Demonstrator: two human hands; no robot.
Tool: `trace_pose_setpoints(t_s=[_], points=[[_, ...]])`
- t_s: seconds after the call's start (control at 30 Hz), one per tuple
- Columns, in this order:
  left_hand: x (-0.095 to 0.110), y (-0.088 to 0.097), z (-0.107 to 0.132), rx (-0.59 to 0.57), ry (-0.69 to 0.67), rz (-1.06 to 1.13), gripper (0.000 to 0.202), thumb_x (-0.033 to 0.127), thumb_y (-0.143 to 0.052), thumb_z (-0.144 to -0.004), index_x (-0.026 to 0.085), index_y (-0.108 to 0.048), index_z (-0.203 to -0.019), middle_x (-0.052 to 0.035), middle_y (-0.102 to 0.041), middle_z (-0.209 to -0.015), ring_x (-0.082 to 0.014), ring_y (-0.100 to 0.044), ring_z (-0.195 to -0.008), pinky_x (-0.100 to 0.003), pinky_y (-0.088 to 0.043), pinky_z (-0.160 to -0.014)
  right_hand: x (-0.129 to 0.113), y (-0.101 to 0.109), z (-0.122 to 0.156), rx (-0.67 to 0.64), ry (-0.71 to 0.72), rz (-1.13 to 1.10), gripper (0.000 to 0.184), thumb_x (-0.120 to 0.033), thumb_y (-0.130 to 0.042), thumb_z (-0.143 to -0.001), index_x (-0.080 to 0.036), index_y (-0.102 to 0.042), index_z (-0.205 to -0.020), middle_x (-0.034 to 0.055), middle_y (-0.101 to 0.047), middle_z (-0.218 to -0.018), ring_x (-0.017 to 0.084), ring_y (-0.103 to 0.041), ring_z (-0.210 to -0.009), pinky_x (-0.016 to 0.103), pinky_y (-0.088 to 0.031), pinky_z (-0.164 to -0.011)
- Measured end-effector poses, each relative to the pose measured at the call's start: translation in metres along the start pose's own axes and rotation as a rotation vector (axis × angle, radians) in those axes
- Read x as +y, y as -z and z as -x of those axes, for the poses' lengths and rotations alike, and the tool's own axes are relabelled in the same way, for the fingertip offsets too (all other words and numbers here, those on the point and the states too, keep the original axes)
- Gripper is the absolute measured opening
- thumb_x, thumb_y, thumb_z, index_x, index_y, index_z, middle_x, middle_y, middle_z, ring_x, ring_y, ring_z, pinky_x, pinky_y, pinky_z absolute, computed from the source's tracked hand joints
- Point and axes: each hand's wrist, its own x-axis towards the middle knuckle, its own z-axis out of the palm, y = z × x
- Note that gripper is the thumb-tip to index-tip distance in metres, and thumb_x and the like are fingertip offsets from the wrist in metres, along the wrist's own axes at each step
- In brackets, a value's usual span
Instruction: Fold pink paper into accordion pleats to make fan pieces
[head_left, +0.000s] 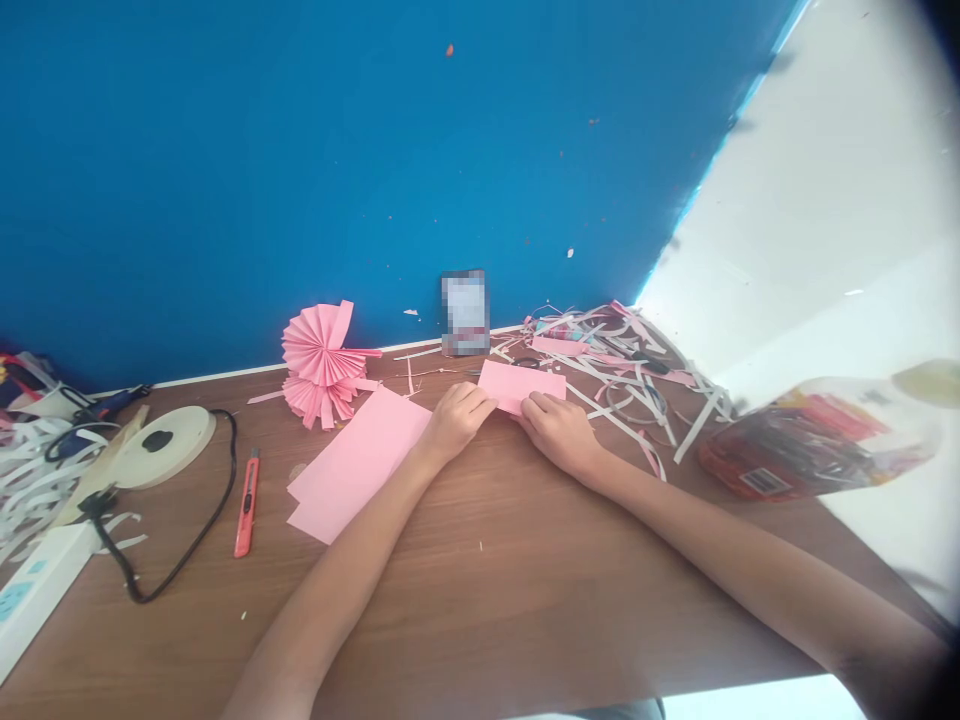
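Between my two hands is a small sheet of pink paper [523, 380], raised a little at its near edge. My left hand [456, 418] pinches its left near corner, and my right hand [559, 425] has its fingers closed on the near right edge. Fingers partly cover that near edge, so I cannot tell how it is folded. Left of my left hand, larger pink sheets [356, 465] lie overlapped on the table, partly behind my forearm. Pink pleated paper fans [322, 350] stand beyond them against the wall.
A red box cutter [247, 505] lies left of the sheets, near a black cable [217, 530], a round white disc [169, 447] and a white power strip [45, 590]. Paper strips [622, 360] pile up at the back right, beside a plastic bag [787, 450]. A phone-like device [465, 312] leans on the wall.
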Motion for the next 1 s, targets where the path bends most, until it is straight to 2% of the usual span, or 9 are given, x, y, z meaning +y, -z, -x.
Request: trace_pose_setpoints(t_s=[0.2, 0.37, 0.47, 0.57, 0.7, 0.9, 1.0], points=[[-0.001, 0.002, 0.001, -0.048, -0.007, 0.028, 0.027, 0.011, -0.039, -0.094, 0.018, -0.063, -0.101, -0.0053, -0.065, -0.089, -0.018, -0.053, -0.089, -0.032, -0.041, -0.078, 0.002, -0.001, 0.001, 0.028, 0.02, 0.005, 0.025, -0.026, -0.045, -0.095, -0.018, -0.055, -0.073, 0.0034, -0.058, -0.071, 0.015, -0.046, -0.066, 0.029, -0.022, -0.058], [0.006, 0.006, -0.005, -0.131, -0.063, 0.019, 0.03, 0.012, -0.04, -0.093, 0.018, -0.058, -0.117, -0.0084, -0.063, -0.109, -0.0193, -0.054, -0.103, -0.035, -0.041, -0.086, 0.003, -0.002, 0.001, 0.021, 0.017, 0.009, 0.021, -0.021, -0.047, -0.093, -0.018, -0.057, -0.075, 0.0028, -0.058, -0.071, 0.015, -0.047, -0.068, 0.029, -0.023, -0.058], [0.01, 0.005, -0.006, -0.151, -0.082, -0.01, 0.025, 0.017, -0.04, -0.096, 0.019, -0.06, -0.111, -0.0069, -0.063, -0.102, -0.0181, -0.055, -0.097, -0.032, -0.042, -0.079, 0.002, -0.002, 0.001, 0.021, 0.035, -0.009, 0.022, -0.022, -0.047, -0.094, -0.018, -0.057, -0.075, 0.0025, -0.058, -0.072, 0.015, -0.047, -0.068, 0.029, -0.024, -0.059], [0.01, 0.003, -0.004, -0.146, -0.098, -0.041, 0.024, 0.014, -0.039, -0.097, 0.018, -0.06, -0.107, -0.0058, -0.062, -0.093, -0.0162, -0.055, -0.088, -0.028, -0.042, -0.073, 0.001, -0.002, 0.001, 0.028, 0.068, -0.014, 0.024, -0.025, -0.046, -0.096, -0.017, -0.057, -0.076, 0.0024, -0.057, -0.072, 0.015, -0.047, -0.068, 0.029, -0.024, -0.06], [0.005, 0.003, -0.001, -0.117, -0.086, -0.069, 0.024, 0.014, -0.038, -0.097, 0.017, -0.061, -0.103, -0.0051, -0.061, -0.087, -0.0161, -0.054, -0.084, -0.028, -0.041, -0.071, 0.001, -0.001, 0.0, 0.03, 0.095, 0.019, 0.027, -0.027, -0.045, -0.096, -0.017, -0.057, -0.075, 0.0024, -0.056, -0.072, 0.015, -0.045, -0.069, 0.029, -0.025, -0.062], [-0.01, 0.002, 0.004, -0.068, 0.028, -0.036, 0.028, 0.013, -0.036, -0.097, 0.018, -0.063, -0.098, -0.0056, -0.061, -0.087, -0.017, -0.053, -0.087, -0.029, -0.041, -0.074, 0.001, 0.003, -0.001, -0.089, 0.108, 0.046, 0.016, -0.012, -0.047, -0.091, -0.016, -0.058, -0.081, 0.0043, -0.057, -0.08, 0.017, -0.044, -0.075, 0.029, -0.026, -0.066], [-0.012, 0.002, 0.004, -0.104, 0.043, -0.048, 0.029, 0.011, -0.035, -0.096, 0.018, -0.063, -0.097, -0.0057, -0.061, -0.087, -0.0178, -0.052, -0.087, -0.03, -0.041, -0.073, 0.001, 0.006, -0.001, -0.123, 0.102, 0.052, 0.017, -0.007, -0.046, -0.088, -0.016, -0.058, -0.08, 0.005, -0.056, -0.08, 0.018, -0.044, -0.075, 0.03, -0.026, -0.066]])
